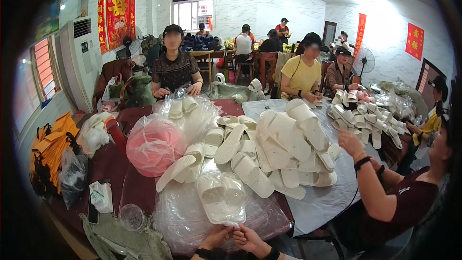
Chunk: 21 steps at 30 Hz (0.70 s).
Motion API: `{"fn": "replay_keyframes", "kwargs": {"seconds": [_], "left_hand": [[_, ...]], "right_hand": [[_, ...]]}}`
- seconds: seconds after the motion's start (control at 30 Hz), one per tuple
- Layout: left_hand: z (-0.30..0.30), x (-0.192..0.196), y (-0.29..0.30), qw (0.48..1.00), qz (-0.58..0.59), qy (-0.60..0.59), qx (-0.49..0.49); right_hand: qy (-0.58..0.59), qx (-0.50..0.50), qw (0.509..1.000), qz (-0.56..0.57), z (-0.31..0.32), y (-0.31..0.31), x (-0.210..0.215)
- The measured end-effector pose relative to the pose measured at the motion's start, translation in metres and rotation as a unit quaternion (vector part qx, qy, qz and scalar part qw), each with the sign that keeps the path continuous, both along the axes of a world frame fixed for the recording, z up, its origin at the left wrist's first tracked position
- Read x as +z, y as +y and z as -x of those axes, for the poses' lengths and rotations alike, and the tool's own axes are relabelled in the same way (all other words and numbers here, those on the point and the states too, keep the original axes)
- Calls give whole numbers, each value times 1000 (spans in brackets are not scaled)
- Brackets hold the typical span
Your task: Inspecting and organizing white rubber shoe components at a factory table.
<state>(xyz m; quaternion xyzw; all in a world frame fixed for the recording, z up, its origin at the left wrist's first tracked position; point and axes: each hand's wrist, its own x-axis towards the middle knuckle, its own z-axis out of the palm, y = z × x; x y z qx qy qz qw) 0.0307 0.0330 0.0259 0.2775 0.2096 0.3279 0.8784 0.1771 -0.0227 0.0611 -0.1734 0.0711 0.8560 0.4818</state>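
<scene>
Both hands, left hand (217, 237) and right hand (250, 239), pinch the bagged white slippers (220, 197).

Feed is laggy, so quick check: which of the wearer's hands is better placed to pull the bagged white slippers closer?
Probably the right hand: it sits just below the bagged pair of slippers, fingers near the bag's edge. The left hand lies slightly further left, pressed against the right.

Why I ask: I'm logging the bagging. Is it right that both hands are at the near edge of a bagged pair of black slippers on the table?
Not quite: the slippers are white, not black. The head view shows the left hand and right hand at the near edge of the clear bag holding the bagged pair of slippers on the table.
</scene>
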Motion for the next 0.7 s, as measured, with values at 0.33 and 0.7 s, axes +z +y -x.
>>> {"fn": "replay_keyframes", "kwargs": {"seconds": [0.33,0.7], "left_hand": [[-1,20,3,992,-31,-36,-115],[2,27,-1,993,-14,66,-95]], "right_hand": [[63,-26,998,14,5,1,1],[-38,5,999,20,14,1,-2]]}}
